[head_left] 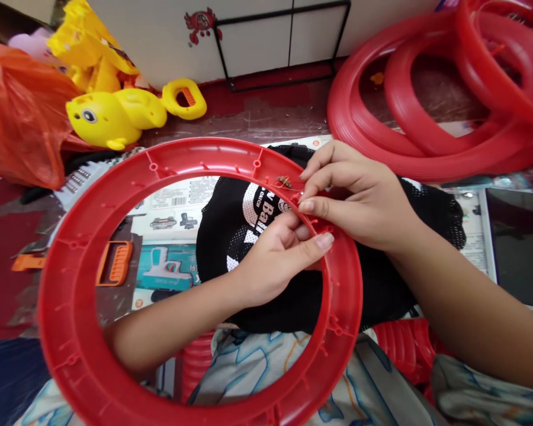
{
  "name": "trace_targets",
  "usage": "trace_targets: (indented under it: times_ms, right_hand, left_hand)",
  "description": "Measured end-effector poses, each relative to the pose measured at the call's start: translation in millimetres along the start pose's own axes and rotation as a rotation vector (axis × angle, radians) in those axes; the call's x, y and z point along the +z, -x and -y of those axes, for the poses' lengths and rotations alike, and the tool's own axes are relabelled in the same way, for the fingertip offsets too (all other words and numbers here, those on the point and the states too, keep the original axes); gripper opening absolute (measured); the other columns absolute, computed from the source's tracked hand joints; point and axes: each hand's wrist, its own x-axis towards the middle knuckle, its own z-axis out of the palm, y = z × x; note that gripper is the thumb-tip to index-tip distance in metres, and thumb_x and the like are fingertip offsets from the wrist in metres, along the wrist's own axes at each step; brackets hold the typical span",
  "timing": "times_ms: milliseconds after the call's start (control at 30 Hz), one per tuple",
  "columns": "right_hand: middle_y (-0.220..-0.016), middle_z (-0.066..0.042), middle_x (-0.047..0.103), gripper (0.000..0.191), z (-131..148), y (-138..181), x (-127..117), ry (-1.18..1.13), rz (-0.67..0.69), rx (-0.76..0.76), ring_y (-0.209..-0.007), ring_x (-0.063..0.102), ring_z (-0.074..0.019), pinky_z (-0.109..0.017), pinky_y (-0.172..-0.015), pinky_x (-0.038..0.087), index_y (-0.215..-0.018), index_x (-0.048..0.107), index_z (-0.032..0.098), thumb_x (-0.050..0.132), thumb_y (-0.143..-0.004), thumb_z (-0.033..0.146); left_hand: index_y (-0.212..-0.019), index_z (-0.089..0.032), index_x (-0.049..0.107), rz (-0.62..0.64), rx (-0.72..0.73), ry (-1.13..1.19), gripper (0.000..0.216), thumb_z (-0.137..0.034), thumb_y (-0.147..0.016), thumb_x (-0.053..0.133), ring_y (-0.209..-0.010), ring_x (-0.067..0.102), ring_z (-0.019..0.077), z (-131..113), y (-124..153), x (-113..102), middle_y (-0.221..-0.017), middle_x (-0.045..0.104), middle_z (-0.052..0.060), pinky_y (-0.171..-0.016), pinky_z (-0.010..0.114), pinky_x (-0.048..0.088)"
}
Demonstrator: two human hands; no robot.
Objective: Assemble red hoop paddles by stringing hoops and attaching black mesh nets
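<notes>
A large red plastic ring (82,290), hollow side up with small posts and ribs in its channel, is tilted above my lap. My left hand (273,260) reaches through its opening and grips the inner rim, thumb on top, fingers curled beneath. At the ring's upper right, my right hand (359,198) has thumb and fingertips pinched together inside the channel; what they hold is too small to make out. Beside those fingertips lies a small brownish part (284,181) with thin wire.
Under the ring are a black mesh cloth (266,307) and a printed carton (173,204). More red rings (359,136) are stacked at the back right, near a dark tablet-like panel (522,236). Yellow toys (115,115) and an orange bag (22,112) sit at the left.
</notes>
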Motion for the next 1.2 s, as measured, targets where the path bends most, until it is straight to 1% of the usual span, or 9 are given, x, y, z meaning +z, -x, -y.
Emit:
trace_targets:
  times_ms: [133, 267, 367, 500, 700, 767, 933, 1033, 1200]
  right_hand:
    - [-0.091, -0.002, 0.059, 0.012, 0.8, 0.0, 2.9, 0.041, 0.004, -0.012, -0.08, 0.057, -0.0118, -0.03, -0.079, 0.053, -0.076, 0.069, 0.017, 0.071, -0.082, 0.026]
    - [-0.096, -0.002, 0.062, 0.008, -0.9, 0.1, 5.2, 0.032, 0.019, -0.002, -0.085, 0.059, -0.0132, -0.031, -0.084, 0.052, -0.076, 0.07, 0.017, 0.071, -0.082, 0.023]
    - [-0.103, -0.004, 0.064, 0.005, -3.0, 0.1, 6.5, 0.013, 0.038, 0.029, -0.092, 0.061, -0.0155, -0.033, -0.089, 0.051, -0.077, 0.072, 0.018, 0.071, -0.08, 0.021]
    - [-0.11, -0.005, 0.064, 0.002, -3.7, -0.1, 7.4, -0.008, 0.056, 0.071, -0.098, 0.061, -0.0174, -0.034, -0.095, 0.05, -0.077, 0.073, 0.019, 0.072, -0.079, 0.02]
    - [-0.114, -0.007, 0.064, 0.004, 0.6, 1.1, 8.2, -0.044, 0.112, 0.15, -0.092, 0.061, -0.0149, -0.031, -0.09, 0.052, -0.08, 0.074, 0.017, 0.07, -0.08, 0.018]
    - [-0.113, -0.007, 0.063, 0.004, 1.1, 1.5, 8.5, -0.024, 0.123, 0.136, -0.094, 0.061, -0.0149, -0.031, -0.092, 0.051, -0.079, 0.073, 0.016, 0.069, -0.08, 0.016]
    - [-0.112, -0.007, 0.062, 0.005, -4.3, 1.7, 6.9, 0.015, 0.125, 0.045, -0.1, 0.061, -0.0153, -0.032, -0.092, 0.05, -0.081, 0.072, 0.014, 0.068, -0.08, 0.014]
    - [-0.113, -0.006, 0.062, 0.004, -8.9, 1.1, 4.6, 0.041, 0.125, -0.002, -0.102, 0.061, -0.0158, -0.033, -0.091, 0.051, -0.082, 0.071, 0.015, 0.067, -0.081, 0.015]
    - [-0.118, -0.007, 0.061, 0.006, -10.6, 3.3, 1.1, 0.195, 0.121, -0.129, -0.109, 0.061, -0.0175, -0.034, -0.093, 0.054, -0.083, 0.07, 0.016, 0.065, -0.086, 0.017]
  left_hand:
    - [-0.091, -0.018, 0.054, -0.048, 0.014, -0.029, 0.033, -0.026, -0.074, 0.081, -0.065, 0.062, 0.0078, 0.4, -1.7, 1.9, -0.074, 0.063, -0.005, -0.066, 0.02, 0.055]
    - [-0.088, -0.017, 0.053, -0.086, 0.072, -0.133, 0.017, -0.017, -0.081, 0.068, -0.062, 0.059, 0.0064, 1.7, -1.6, 0.3, -0.072, 0.062, -0.005, -0.061, 0.017, 0.051]
    - [-0.09, -0.018, 0.052, -0.08, 0.048, -0.226, 0.011, -0.013, -0.084, 0.06, -0.06, 0.059, 0.007, 0.8, -2.5, -1.5, -0.071, 0.061, -0.005, -0.057, 0.017, 0.05]
    - [-0.084, -0.018, 0.048, -0.075, -0.006, -0.299, 0.01, -0.014, -0.083, 0.057, -0.05, 0.051, 0.0058, -2.7, -4.1, -2.9, -0.061, 0.055, -0.007, -0.048, 0.016, 0.042]
    - [-0.077, -0.019, 0.045, -0.062, -0.023, -0.286, 0.014, -0.007, -0.075, 0.052, -0.046, 0.045, 0.0051, -4.1, -3.2, -6.8, -0.057, 0.05, -0.008, -0.047, 0.017, 0.04]
    - [-0.074, -0.018, 0.045, -0.079, -0.022, -0.31, 0.014, -0.008, -0.073, 0.053, -0.047, 0.045, 0.0051, -2.5, -2.7, -7.8, -0.057, 0.049, -0.007, -0.047, 0.018, 0.037]
    - [-0.075, -0.019, 0.047, -0.133, -0.039, -0.324, 0.016, -0.011, -0.066, 0.057, -0.051, 0.05, 0.0077, -0.3, -2.6, -6.9, -0.06, 0.05, -0.007, -0.05, 0.02, 0.041]
    - [-0.074, -0.019, 0.046, -0.122, -0.056, -0.334, 0.015, -0.013, -0.065, 0.057, -0.048, 0.046, 0.0068, -1.5, -3.3, -6.3, -0.058, 0.047, -0.007, -0.047, 0.019, 0.037]
    - [-0.07, -0.018, 0.045, -0.063, 0.004, -0.292, 0.016, -0.008, -0.064, 0.056, -0.046, 0.038, 0.0038, -4.0, -4.8, -7.8, -0.055, 0.046, -0.009, -0.046, 0.017, 0.034]
